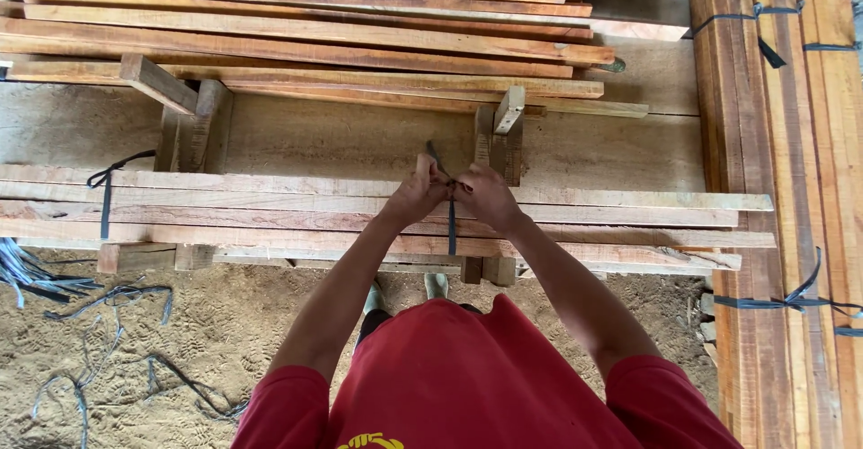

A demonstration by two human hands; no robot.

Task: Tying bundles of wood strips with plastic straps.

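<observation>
A bundle of long wooden planks lies across low wooden supports in front of me. A dark plastic strap runs around the bundle near its middle. My left hand and my right hand meet on top of the planks, each pinching an end of this strap where its ends cross. One loose strap end sticks up behind my fingers. Another dark strap is tied around the bundle at the left.
A larger stack of planks lies behind on wooden blocks. Strapped plank bundles run along the right side. Loose dark straps lie on the sandy ground at lower left. My feet show under the bundle.
</observation>
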